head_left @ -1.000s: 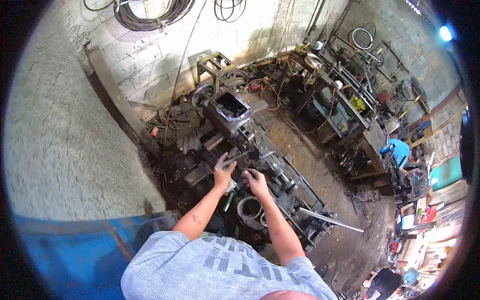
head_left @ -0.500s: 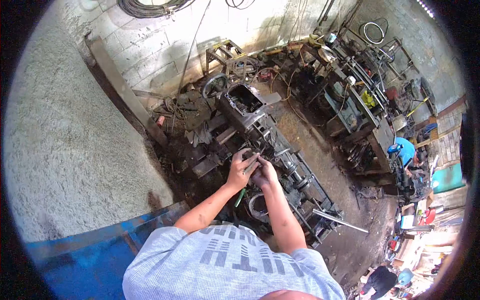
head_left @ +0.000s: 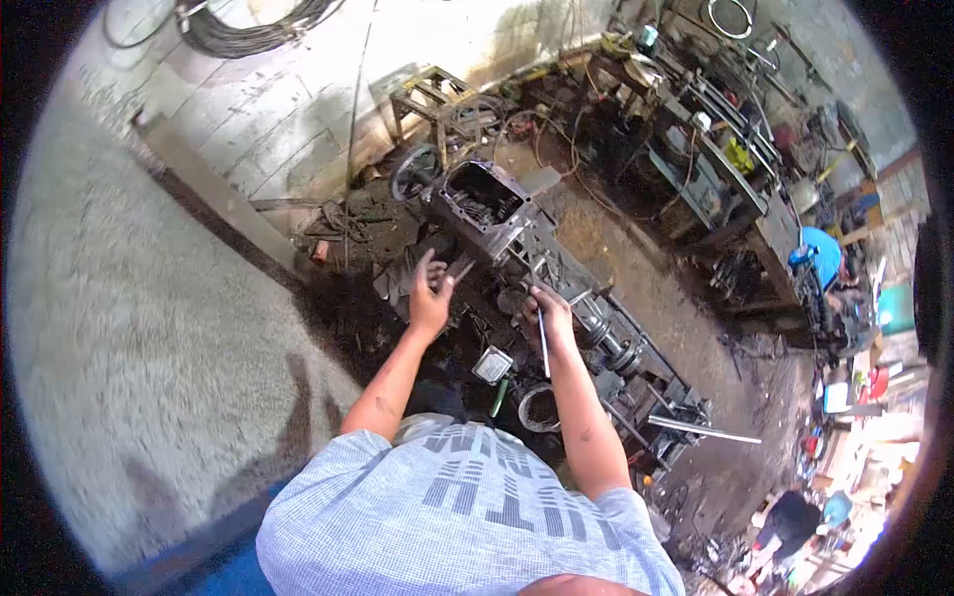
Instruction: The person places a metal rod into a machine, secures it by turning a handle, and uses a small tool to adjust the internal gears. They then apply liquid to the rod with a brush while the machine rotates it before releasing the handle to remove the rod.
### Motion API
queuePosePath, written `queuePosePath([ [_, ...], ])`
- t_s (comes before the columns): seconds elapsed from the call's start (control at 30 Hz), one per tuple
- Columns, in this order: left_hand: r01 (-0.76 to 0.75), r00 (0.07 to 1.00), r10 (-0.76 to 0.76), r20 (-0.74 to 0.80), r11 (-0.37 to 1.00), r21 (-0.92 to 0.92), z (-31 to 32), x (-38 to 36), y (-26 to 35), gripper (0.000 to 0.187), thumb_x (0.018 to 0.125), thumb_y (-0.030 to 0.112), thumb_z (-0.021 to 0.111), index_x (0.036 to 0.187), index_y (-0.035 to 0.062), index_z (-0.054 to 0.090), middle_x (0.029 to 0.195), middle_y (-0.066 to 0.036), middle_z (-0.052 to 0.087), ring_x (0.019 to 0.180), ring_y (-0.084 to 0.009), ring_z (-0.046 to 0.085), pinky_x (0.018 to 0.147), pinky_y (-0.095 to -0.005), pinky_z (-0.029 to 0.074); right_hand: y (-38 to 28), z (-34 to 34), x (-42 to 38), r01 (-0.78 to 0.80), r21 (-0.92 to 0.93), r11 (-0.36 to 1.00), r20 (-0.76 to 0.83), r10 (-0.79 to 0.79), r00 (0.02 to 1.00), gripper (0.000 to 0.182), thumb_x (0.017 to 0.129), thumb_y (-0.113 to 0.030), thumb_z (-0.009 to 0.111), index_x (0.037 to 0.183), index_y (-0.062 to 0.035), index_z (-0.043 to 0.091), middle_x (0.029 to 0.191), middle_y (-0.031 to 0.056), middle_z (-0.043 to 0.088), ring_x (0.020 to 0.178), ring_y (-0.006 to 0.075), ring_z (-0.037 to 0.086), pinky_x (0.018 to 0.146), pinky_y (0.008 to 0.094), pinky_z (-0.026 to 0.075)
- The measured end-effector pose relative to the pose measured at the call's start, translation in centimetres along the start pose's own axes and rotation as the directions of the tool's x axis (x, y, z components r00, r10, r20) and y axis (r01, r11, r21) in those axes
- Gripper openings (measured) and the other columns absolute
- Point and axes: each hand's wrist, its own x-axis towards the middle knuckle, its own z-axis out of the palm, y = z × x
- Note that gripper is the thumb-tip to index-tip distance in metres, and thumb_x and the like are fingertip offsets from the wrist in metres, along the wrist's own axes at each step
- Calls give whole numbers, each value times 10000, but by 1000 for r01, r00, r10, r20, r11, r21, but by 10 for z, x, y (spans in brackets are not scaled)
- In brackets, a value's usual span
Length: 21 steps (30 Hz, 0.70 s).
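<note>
My left hand (head_left: 429,304) is raised over the left side of a greasy machine (head_left: 517,238), fingers spread, with nothing visible in them. Closed around a thin, light metal rod (head_left: 544,348), my right hand (head_left: 553,312) is over the middle of the machine. The rod points down toward me from the fingers. At the machine's far end is an open-topped gear housing (head_left: 485,230) with gears inside. Below and between my hands are a small square pale container (head_left: 492,365), a green handle (head_left: 500,397) and a round metal ring (head_left: 540,408).
A handwheel (head_left: 415,172) stands beside the housing's far left. Long bright bars (head_left: 706,430) stick out at the right. A cluttered workbench (head_left: 711,189) runs along the right side, and another person in a blue top (head_left: 821,256) is beyond it. A beam (head_left: 214,204) leans at left.
My hands, together before, have come apart. The left has moved left and opened; the right has moved slightly right with the rod. The square container now shows, and the view has shifted.
</note>
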Motion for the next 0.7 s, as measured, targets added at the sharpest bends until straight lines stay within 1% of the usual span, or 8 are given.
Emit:
queuePosePath([
  [0.1, -130, 991, 123, 58, 980, 150, -11, 71, -26, 302, 843, 102, 621, 1134, 23, 603, 1040, -134, 638, 971, -260, 605, 857, -372, 465, 7, 11, 34, -19, -13, 1000, -39, 19, 999, 255, 929, -126, 501, 1151, -23, 571, 653, -35, 461, 559, 67, 443, 533, 226, 425],
  [0.13, -161, 984, 144, 109, 972, 172, -16, 96, -33, 266, 847, 117, 621, 1093, 17, 622, 1048, -143, 638, 981, -282, 604, 865, -387, 463, 6, 23, 40, -7, 5, 1000, -81, 7, 997, 88, 917, -124, 500, 968, -67, 544, 607, -29, 415, 460, 89, 392, 494, 246, 421],
  [0.23, -280, 952, 240, 190, 935, 219, -20, 178, -42, 203, 867, 144, 608, 1012, 12, 661, 1016, -174, 643, 994, -337, 594, 878, -425, 456, 2, 51, 64, 10, -1, 1000, -157, -10, 988, 87, 914, -110, 501, 976, -57, 530, 599, -29, 409, 446, 92, 386, 486, 271, 430],
  [0.4, -466, 869, 387, 308, 850, 247, -17, 293, -60, 148, 836, 93, 608, 948, 17, 668, 976, -162, 651, 966, -340, 592, 853, -427, 462, 8, 82, 97, -26, 18, 999, -352, 31, 935, 359, 916, -104, 495, 1270, -44, 482, 611, -29, 412, 444, 79, 388, 480, 267, 437],
  [0.57, -550, 824, 472, 314, 798, 247, -4, 360, -82, 99, 791, 43, 617, 879, 31, 662, 909, -143, 641, 924, -344, 578, 839, -443, 457, 7, 104, 110, -56, -50, 997, -387, 32, 921, 500, 896, -84, 499, 1390, -70, 424, 622, -47, 416, 462, 65, 388, 458, 252, 414],
  [0.63, -587, 795, 489, 359, 769, 255, -1, 370, -90, 103, 789, 42, 618, 883, 26, 657, 907, -143, 638, 943, -337, 570, 848, -443, 454, 7, 116, 116, -129, -326, 937, -423, -22, 906, 491, 879, -61, 497, 1368, -58, 452, 615, -40, 447, 467, 65, 404, 426, 242, 385],
  [0.67, -587, 792, 484, 372, 771, 246, -1, 373, -93, 103, 789, 42, 618, 883, 26, 657, 907, -143, 638, 943, -337, 570, 848, -443, 454, 32, 101, 127, -29, -504, 863, -380, -192, 905, 491, 871, -53, 501, 1359, -43, 460, 603, -33, 465, 459, 67, 409, 400, 238, 362],
  [0.7, -593, 779, 470, 415, 767, 245, 0, 376, -95, 103, 791, 42, 616, 884, 24, 657, 909, -141, 638, 950, -335, 566, 851, -444, 453, 30, 108, 127, -38, -496, 867, -396, -187, 899, 491, 871, -53, 501, 1359, -43, 460, 603, -33, 465, 459, 67, 409, 400, 238, 362],
])
